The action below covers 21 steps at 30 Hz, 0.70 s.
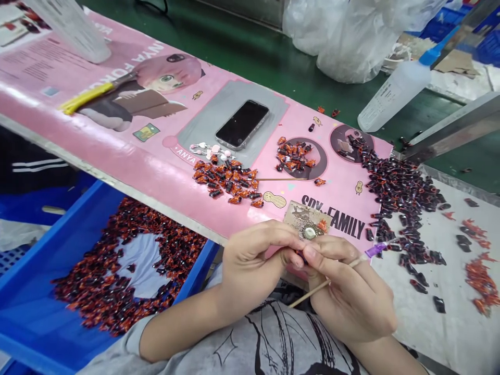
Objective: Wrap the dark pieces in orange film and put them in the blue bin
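Observation:
My left hand (255, 263) and my right hand (349, 289) meet at the table's near edge, thumbs and fingertips pinched around a small dark piece (300, 253), mostly hidden by the fingers. A thin wooden stick (310, 295) with a purple tip (375, 250) also runs through my right hand. Just beyond the fingertips lies a small tan board (291, 213) with a round white-faced item (309, 233) edged in metal. A loose heap of black pieces (402, 190) spreads to the right. Finished-looking orange-and-black pieces (226, 179) lie in a pile to the left.
A blue bin (84, 208) of orange-and-black pieces stands below left. On the pink mat (156, 177) are a phone (242, 124), a beaded string (213, 151) and yellow-handled tweezers (88, 97). Orange pieces (482, 281) lie far right; a white bottle (394, 96) leans behind.

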Each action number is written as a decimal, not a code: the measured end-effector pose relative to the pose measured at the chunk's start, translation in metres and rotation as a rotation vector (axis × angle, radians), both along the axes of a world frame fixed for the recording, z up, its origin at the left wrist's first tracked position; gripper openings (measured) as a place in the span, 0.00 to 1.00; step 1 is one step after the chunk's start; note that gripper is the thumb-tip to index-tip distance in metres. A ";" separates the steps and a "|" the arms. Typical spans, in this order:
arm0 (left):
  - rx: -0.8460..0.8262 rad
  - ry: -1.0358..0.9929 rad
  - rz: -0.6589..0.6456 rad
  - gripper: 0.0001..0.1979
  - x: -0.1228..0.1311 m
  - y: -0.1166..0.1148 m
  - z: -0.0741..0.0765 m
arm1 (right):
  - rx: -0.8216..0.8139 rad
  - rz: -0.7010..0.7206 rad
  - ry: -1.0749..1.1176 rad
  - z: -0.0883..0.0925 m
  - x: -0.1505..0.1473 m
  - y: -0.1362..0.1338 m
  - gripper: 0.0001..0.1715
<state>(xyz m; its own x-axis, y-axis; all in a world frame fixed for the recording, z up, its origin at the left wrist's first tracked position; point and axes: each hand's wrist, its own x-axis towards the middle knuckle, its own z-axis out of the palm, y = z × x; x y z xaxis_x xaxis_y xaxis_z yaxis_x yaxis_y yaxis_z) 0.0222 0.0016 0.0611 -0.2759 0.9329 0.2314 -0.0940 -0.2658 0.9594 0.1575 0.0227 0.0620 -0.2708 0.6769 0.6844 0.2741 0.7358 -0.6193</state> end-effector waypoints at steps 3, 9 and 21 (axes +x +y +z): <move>-0.021 -0.014 -0.017 0.05 0.002 0.001 -0.002 | -0.008 -0.005 -0.028 -0.001 0.006 0.000 0.17; -0.129 -0.047 -0.098 0.02 -0.007 0.007 -0.010 | -0.026 -0.018 -0.106 -0.010 0.036 0.002 0.25; -0.186 0.846 0.034 0.10 -0.037 0.182 -0.042 | -0.134 -0.334 0.184 -0.020 0.061 0.041 0.09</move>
<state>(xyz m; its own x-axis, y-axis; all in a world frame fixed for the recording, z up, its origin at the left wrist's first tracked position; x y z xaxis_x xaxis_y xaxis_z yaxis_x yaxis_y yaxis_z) -0.0144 0.1839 0.0194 -0.1085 0.9704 0.2157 0.6762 -0.0870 0.7316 0.2181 0.0640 0.0419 0.0975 0.7933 0.6010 0.3602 0.5348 -0.7643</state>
